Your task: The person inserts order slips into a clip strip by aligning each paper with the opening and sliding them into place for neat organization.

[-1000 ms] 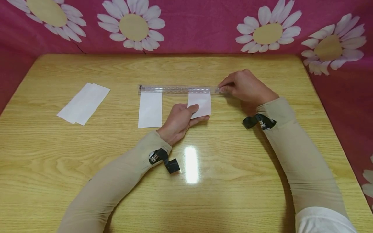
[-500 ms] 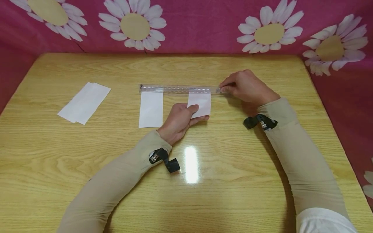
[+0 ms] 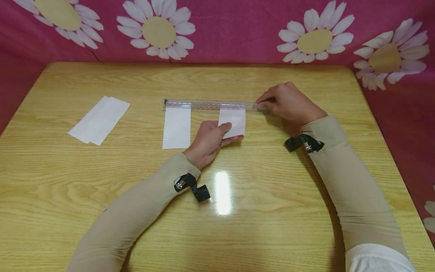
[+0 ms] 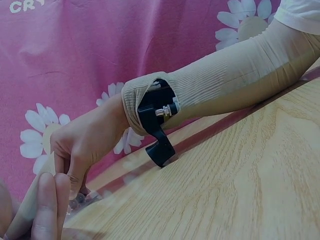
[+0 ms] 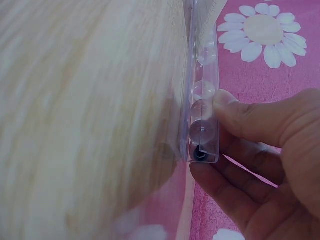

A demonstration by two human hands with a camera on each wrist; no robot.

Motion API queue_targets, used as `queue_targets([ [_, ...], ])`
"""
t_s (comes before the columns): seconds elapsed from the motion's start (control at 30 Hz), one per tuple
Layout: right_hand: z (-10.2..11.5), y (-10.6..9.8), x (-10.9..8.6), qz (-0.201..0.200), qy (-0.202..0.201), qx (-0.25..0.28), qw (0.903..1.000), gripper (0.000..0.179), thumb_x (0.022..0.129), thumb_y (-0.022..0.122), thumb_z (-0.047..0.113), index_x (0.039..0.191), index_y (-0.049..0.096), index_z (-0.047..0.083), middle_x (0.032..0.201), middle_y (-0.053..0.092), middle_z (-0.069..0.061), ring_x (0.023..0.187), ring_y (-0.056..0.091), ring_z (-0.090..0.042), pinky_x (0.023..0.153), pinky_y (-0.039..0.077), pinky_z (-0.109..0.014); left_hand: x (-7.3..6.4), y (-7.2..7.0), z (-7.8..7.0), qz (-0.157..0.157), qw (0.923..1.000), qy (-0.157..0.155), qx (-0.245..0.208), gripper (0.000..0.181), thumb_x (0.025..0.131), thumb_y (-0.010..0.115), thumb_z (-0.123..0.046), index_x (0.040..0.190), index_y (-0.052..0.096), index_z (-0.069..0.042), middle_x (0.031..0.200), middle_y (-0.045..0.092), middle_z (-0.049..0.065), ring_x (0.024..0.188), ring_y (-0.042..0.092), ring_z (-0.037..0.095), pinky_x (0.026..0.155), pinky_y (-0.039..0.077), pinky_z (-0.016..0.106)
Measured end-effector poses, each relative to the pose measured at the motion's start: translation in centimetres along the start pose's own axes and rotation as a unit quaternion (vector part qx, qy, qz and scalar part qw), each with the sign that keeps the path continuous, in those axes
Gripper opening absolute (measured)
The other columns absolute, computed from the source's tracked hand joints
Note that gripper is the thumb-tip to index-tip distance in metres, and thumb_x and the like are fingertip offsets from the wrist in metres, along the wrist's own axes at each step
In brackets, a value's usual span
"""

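A long clear plastic strip (image 3: 207, 105), with a row of clear round bumps or balls and a dark round piece at its end, lies across the table. My right hand (image 3: 289, 102) pinches its right end; in the right wrist view the thumb (image 5: 227, 105) presses its side and fingers sit behind. My left hand (image 3: 212, 138) holds a white paper slip (image 3: 236, 119), thumb on top and fingers underneath. That slip's far edge meets the strip. Another white slip (image 3: 176, 128) lies flat to the left, its top edge at the strip too. The left wrist view shows the held paper (image 4: 30, 205) edge-on.
Two overlapping white slips (image 3: 98, 121) lie at an angle on the left of the wooden table (image 3: 170, 226). A pink flowered cloth (image 3: 234, 30) hangs behind the table and at its sides. A light reflection shines near the middle.
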State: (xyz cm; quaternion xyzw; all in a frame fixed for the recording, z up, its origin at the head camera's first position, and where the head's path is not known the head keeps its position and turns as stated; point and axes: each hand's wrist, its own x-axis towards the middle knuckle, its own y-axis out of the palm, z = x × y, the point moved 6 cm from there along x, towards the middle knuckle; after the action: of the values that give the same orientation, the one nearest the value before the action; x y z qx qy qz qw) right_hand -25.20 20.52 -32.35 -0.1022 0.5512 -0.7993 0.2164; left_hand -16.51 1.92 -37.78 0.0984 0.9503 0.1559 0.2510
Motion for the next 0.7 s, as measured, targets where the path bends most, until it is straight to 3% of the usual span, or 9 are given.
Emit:
queue_targets([
  [0.7,-0.15,0.00,0.07,0.012,0.013,0.007,0.9998,0.023,0.093,0.066,0.022,0.113,0.074,0.014,0.117,0.072,-0.009,0.107,0.065,-0.023,0.099,0.052,-0.045,-0.27,-0.17,-0.23,-0.003,1.0000,0.005,0.004,0.028,0.102,0.047,-0.007,0.120,0.056,0.012,0.130,0.056,0.014,0.116,0.065,0.030,0.089,0.058,0.027],
])
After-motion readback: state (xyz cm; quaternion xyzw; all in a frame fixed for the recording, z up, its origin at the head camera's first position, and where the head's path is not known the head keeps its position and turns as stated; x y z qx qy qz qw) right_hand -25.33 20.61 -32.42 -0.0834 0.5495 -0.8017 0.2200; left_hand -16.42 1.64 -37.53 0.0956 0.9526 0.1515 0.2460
